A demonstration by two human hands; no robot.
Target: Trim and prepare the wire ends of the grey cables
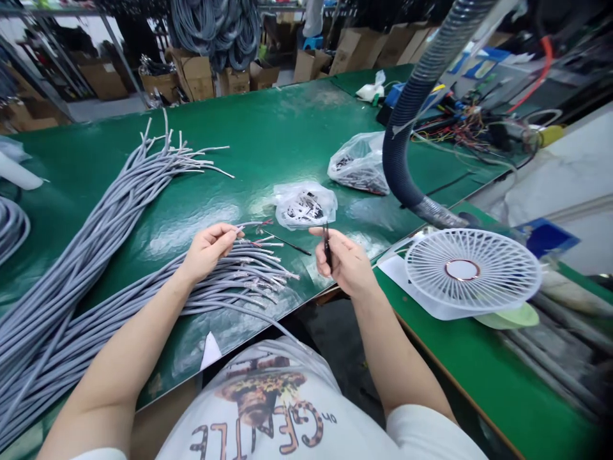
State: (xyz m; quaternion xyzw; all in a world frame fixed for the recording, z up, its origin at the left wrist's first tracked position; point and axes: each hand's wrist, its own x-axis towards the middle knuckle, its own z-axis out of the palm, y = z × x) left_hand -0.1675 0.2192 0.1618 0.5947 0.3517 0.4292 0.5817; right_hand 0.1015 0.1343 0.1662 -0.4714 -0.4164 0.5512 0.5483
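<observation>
With the left hand (pixel 209 250), just left of the centre of the frame, pinched a grey cable (pixel 248 224) between thumb and fingers, close to its stripped end, with thin reddish cores poking out toward the right. In the right hand (pixel 345 260), just right of centre, held a slim black tool (pixel 327 250) resembling tweezers, gripped between thumb and curled fingers, tips pointing up; could not tell whether those tips met. Had the two hands apart, with a thin black rod (pixel 290 243) lying between them on the green worktable (pixel 297 121). Had beneath the left hand a bundle of grey cables (pixel 234 271), stretching in from the lower left, with stripped ends fanned out near the centre. Saw a larger bundle (pixel 108 217) running from the left edge toward the upper left, pale ends splayed. Beyond the hands, at the centre, saw a clear bag (pixel 283 211) of small metallic pieces (pixel 309 206), and farther up and right a second bag (pixel 359 167) near a ribbed hose (pixel 400 147). Toward the right edge, saw a white fan (pixel 474 281) over a light green object (pixel 514 316). In the upper right noticed tangled coloured wires (pixel 467 128); along the top, cardboard boxes (pixel 359 51) and hanging grey coils (pixel 215 29).
</observation>
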